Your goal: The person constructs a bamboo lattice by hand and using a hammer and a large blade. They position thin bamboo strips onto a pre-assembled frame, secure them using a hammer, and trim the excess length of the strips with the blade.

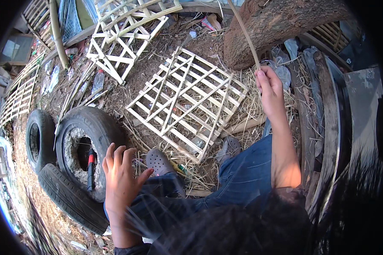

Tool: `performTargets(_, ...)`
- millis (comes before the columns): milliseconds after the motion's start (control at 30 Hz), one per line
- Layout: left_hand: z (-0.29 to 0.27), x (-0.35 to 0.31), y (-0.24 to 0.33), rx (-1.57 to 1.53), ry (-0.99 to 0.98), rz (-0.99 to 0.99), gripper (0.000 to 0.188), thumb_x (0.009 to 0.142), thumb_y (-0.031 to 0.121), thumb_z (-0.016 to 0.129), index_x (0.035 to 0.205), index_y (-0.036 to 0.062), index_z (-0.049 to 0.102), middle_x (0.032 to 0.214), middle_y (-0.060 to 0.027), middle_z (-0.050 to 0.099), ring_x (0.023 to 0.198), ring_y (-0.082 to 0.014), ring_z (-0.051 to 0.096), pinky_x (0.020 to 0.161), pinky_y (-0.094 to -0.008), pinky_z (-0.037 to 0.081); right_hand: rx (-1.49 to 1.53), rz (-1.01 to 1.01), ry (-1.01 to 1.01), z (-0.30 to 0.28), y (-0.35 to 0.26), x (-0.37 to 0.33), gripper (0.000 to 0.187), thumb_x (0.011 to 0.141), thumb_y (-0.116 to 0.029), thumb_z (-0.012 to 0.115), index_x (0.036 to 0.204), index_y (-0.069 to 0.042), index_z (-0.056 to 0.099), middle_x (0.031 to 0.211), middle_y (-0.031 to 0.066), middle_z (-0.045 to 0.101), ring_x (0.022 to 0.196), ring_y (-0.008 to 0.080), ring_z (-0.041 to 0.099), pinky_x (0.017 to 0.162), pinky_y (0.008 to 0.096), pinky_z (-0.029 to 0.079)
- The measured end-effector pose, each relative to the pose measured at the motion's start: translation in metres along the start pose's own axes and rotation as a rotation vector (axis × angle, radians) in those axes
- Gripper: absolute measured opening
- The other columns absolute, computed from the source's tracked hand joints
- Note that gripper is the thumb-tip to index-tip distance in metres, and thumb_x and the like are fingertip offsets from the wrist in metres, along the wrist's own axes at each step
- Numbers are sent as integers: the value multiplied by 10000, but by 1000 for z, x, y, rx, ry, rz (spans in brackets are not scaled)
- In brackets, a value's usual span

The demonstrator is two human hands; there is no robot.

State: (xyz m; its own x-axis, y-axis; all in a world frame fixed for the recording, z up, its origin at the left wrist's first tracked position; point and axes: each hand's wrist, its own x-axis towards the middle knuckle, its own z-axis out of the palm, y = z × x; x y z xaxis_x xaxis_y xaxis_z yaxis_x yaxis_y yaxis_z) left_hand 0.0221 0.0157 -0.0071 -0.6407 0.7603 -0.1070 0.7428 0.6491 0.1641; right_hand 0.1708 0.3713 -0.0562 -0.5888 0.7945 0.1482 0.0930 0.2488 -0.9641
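My right hand [270,88] is raised on the right, its thumb and fingers pinched round the lower end of a thin bamboo strip [247,36]. The strip rises from there past the top edge of the picture. My left hand [122,172] hangs open at the lower left, fingers spread and bent, holding nothing. Close beside it a black tool with a red band [91,163] rests in the hole of an upright tyre [93,123]. On the ground ahead of my feet lies a bamboo lattice panel [187,100] of crossed pale slats.
More bamboo lattices [123,42] lie piled at the top. Two further tyres [40,140] flank the first one. A thick tree trunk [264,32] leans at the upper right. Long boards [327,102] run down the right side. Straw and litter cover the ground round my grey clogs [158,161].
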Motion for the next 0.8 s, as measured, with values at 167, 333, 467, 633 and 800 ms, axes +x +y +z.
performTargets(167, -1, -2, 0, -28, -38, 7, 598, 676, 353, 771, 1143, 63, 537, 1187, -146, 521, 1273, -378, 355, 1037, -496, 289, 86, -10, 18, -1, -4, -1, 186, 958, -186, 488, 932, -19, 565, 724, -42, 452, 678, 42, 396, 619, 201, 335)
performTargets(333, -3, -4, 1, -154, -132, 5, 583, 712, 346, 757, 1152, 43, 522, 1108, -124, 569, 1123, -322, 491, 964, -426, 368, 154, -22, 4, -1, -2, 0, 187, 961, -185, 481, 930, -18, 558, 724, -35, 455, 682, 45, 404, 632, 201, 337)
performTargets(467, 1, -8, -2, -139, -173, 40, 560, 757, 374, 719, 1152, 32, 517, 1092, -125, 580, 1067, -311, 527, 920, -408, 401, 167, -23, -8, 0, -7, -2, 184, 963, -186, 478, 927, -22, 554, 723, -34, 454, 680, 46, 402, 631, 201, 339)
performTargets(633, -4, -7, 3, -172, -200, 5, 557, 738, 330, 740, 1164, 43, 525, 1106, -148, 591, 1076, -330, 542, 903, -408, 426, 227, 16, -5, 0, -8, -4, 169, 964, -178, 478, 932, -30, 555, 719, -36, 454, 670, 44, 395, 606, 192, 330)
performTargets(800, -4, -7, 3, -189, -195, 29, 530, 767, 370, 707, 1146, 48, 522, 1072, -134, 590, 1054, -319, 539, 907, -410, 417, 248, 23, -10, 1, -10, -5, 164, 967, -176, 478, 941, -34, 557, 715, -44, 454, 651, 37, 377, 577, 186, 312)
